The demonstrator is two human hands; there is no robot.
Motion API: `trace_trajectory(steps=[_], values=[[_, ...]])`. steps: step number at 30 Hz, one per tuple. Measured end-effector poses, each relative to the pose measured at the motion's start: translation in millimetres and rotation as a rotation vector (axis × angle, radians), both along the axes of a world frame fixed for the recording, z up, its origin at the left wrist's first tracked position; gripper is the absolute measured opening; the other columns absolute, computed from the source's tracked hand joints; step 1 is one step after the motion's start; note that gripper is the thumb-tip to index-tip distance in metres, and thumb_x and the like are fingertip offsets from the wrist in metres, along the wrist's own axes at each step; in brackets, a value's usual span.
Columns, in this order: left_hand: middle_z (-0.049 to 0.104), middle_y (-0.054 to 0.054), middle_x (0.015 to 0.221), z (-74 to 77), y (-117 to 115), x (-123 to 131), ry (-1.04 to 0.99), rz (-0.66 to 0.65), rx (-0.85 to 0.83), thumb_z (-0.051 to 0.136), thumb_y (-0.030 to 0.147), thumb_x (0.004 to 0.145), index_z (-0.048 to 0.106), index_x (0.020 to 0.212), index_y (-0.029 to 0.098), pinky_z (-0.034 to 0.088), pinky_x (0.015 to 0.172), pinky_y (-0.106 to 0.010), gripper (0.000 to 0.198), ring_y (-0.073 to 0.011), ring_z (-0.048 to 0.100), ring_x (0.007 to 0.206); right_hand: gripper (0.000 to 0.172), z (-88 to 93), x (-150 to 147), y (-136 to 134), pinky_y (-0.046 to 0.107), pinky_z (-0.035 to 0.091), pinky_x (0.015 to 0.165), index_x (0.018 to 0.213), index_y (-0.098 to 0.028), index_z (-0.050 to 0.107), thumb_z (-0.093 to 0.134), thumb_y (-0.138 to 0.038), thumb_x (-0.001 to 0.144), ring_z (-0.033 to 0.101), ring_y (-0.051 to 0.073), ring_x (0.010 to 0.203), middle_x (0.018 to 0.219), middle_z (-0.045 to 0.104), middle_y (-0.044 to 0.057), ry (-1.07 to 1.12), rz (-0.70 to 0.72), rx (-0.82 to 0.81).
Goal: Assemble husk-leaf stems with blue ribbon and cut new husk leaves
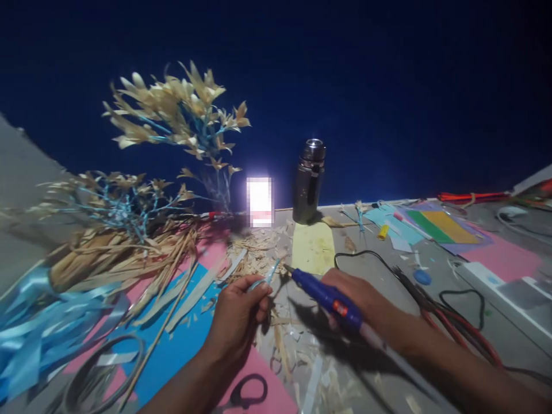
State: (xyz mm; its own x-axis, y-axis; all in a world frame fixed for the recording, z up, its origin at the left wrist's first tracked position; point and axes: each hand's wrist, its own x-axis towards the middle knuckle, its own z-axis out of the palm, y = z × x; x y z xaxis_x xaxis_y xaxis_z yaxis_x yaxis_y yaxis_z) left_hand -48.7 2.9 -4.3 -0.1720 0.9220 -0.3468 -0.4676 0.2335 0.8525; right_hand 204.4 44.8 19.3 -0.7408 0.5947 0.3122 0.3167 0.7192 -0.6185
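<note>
My left hand (238, 315) is closed in a pinch on a thin stem wrapped in blue (266, 277), held just above the table. My right hand (362, 302) grips a blue glue gun (328, 299) with an orange trigger; its tip points left toward the upper end of the stem, close to it. A glue stick juts out of the gun's rear along my forearm. Pale straw scraps (254, 253) lie beneath and behind both hands.
Dried-leaf branches with blue stems (181, 115) stand at the back left, with straw strips and blue ribbon (38, 328) below. A metal flask (309, 181), yellow sheet (313, 247), coloured papers (435, 227), black cable (466, 299), pliers (435, 316), white power strip (495, 282) and scissors (248, 392) surround me.
</note>
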Motion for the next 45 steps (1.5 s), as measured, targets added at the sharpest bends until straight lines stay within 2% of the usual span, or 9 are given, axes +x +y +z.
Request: trace_trajectory(steps=[3, 8, 14, 22, 29, 32, 36, 39, 45], values=[[0.058, 0.005, 0.044, -4.0, 1, 1, 0.051, 0.037, 0.011, 0.085, 0.026, 0.064, 0.061, 0.082, 0.017, 0.032, 0.038, -0.017, 0.031, -0.0070, 0.044, 0.036, 0.010, -18.2, -16, -1, 0.030, 0.039, 0.067, 0.099, -0.021, 0.055, 0.056, -0.031, 0.097, 0.053, 0.018, 0.076, 0.087, 0.061, 0.003, -0.057, 0.072, 0.027], [0.058, 0.006, 0.043, -9.4, -1, 0, 0.130, 0.056, 0.021, 0.082, 0.025, 0.069, 0.061, 0.085, 0.018, 0.036, 0.034, -0.019, 0.027, -0.0096, 0.044, 0.035, 0.013, -42.2, -17, 0, 0.031, 0.037, 0.067, 0.097, -0.021, 0.053, 0.052, -0.034, 0.099, 0.050, 0.018, 0.073, 0.085, 0.059, 0.003, -0.062, 0.102, 0.078], [0.060, 0.006, 0.044, -8.3, -4, 2, 0.117, 0.060, 0.040, 0.081, 0.025, 0.070, 0.061, 0.085, 0.018, 0.040, 0.035, -0.021, 0.026, -0.0105, 0.047, 0.035, 0.022, -50.0, -19, -1, 0.031, 0.035, 0.067, 0.093, -0.021, 0.053, 0.056, -0.042, 0.099, 0.049, 0.018, 0.070, 0.082, 0.058, 0.002, -0.117, 0.101, 0.099], [0.060, 0.006, 0.045, -9.6, -3, 3, 0.097, 0.036, 0.064, 0.080, 0.023, 0.072, 0.062, 0.082, 0.018, 0.042, 0.038, -0.022, 0.022, -0.0102, 0.049, 0.036, 0.017, -51.8, -17, -2, 0.032, 0.038, 0.069, 0.094, -0.021, 0.055, 0.053, -0.036, 0.100, 0.052, 0.018, 0.072, 0.083, 0.059, 0.003, -0.151, 0.079, 0.081], [0.061, 0.005, 0.043, -8.7, -4, 2, 0.089, 0.020, 0.044, 0.081, 0.023, 0.071, 0.062, 0.082, 0.018, 0.042, 0.038, -0.021, 0.022, -0.0106, 0.050, 0.034, 0.031, -69.0, -13, 4, 0.031, 0.038, 0.065, 0.091, -0.021, 0.055, 0.051, -0.051, 0.098, 0.051, 0.018, 0.069, 0.080, 0.059, 0.003, -0.181, 0.064, 0.085], [0.063, 0.004, 0.045, -8.9, -3, 0, 0.109, 0.001, 0.040, 0.081, 0.024, 0.070, 0.062, 0.081, 0.018, 0.042, 0.037, -0.021, 0.024, -0.0109, 0.051, 0.034, 0.037, -63.6, -14, 0, 0.032, 0.038, 0.066, 0.089, -0.021, 0.054, 0.045, -0.056, 0.100, 0.049, 0.018, 0.068, 0.079, 0.057, 0.003, -0.150, 0.039, 0.059], [0.064, 0.002, 0.045, -6.7, -1, 0, 0.106, -0.005, 0.030, 0.082, 0.025, 0.067, 0.061, 0.081, 0.017, 0.039, 0.036, -0.019, 0.027, -0.0106, 0.052, 0.034, 0.048, -44.8, -20, -8, 0.032, 0.038, 0.065, 0.089, -0.021, 0.055, 0.037, -0.064, 0.101, 0.049, 0.018, 0.066, 0.077, 0.058, 0.003, -0.101, 0.015, 0.002], [0.063, 0.003, 0.044, -5.6, -2, 1, 0.108, -0.010, 0.011, 0.083, 0.025, 0.066, 0.061, 0.081, 0.017, 0.038, 0.036, -0.018, 0.028, -0.0104, 0.052, 0.033, 0.052, -34.1, -25, -10, 0.032, 0.036, 0.061, 0.086, -0.021, 0.055, 0.029, -0.063, 0.102, 0.048, 0.018, 0.063, 0.075, 0.058, 0.004, -0.115, 0.013, -0.011], [0.063, 0.003, 0.044, -8.3, -3, 1, 0.090, -0.007, 0.025, 0.082, 0.024, 0.067, 0.060, 0.081, 0.018, 0.037, 0.038, -0.018, 0.028, -0.0097, 0.051, 0.033, 0.059, -31.1, -25, -9, 0.031, 0.034, 0.057, 0.081, -0.021, 0.048, 0.022, -0.071, 0.100, 0.045, 0.017, 0.061, 0.072, 0.054, 0.003, -0.070, -0.007, -0.042]])
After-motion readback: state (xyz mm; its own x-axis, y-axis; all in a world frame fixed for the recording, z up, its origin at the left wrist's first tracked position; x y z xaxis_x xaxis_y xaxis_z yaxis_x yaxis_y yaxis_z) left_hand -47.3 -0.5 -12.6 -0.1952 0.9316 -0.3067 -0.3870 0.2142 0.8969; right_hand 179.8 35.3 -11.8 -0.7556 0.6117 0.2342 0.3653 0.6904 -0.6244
